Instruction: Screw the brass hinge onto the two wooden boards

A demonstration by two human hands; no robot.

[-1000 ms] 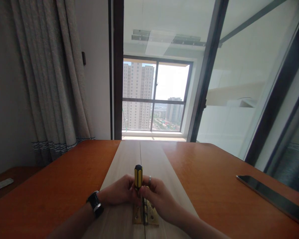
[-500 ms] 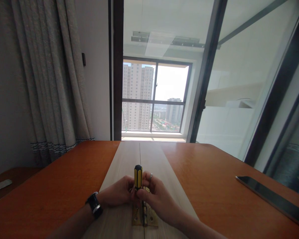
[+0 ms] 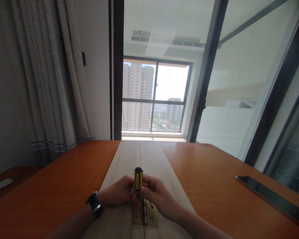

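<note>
A screwdriver (image 3: 138, 178) with a yellow and black handle stands upright over a brass hinge (image 3: 138, 217). My right hand (image 3: 161, 197), a ring on one finger, grips the lower part of its handle between thumb and fingers. Beside it, my left hand (image 3: 121, 191) is closed in a pinch low by the screwdriver's shaft; what its fingertips hold is hidden. The hinge lies across the seam between two pale wooden boards (image 3: 126, 152), its knuckle along the seam. Holes show in the near part of both leaves; my hands cover the far part.
The boards lie on a reddish-brown table (image 3: 201, 172). A dark phone-like slab (image 3: 269, 197) rests at the right. A grey curtain (image 3: 52, 83) hangs at the left, and a glass sliding door (image 3: 164, 83) stands behind the table. My left wrist wears a black watch (image 3: 94, 204).
The screwdriver handle has dropped slightly. My right hand's fingers and thumb have shifted around the handle, uncovering more of the hinge's right leaf. My left hand stays almost in place.
</note>
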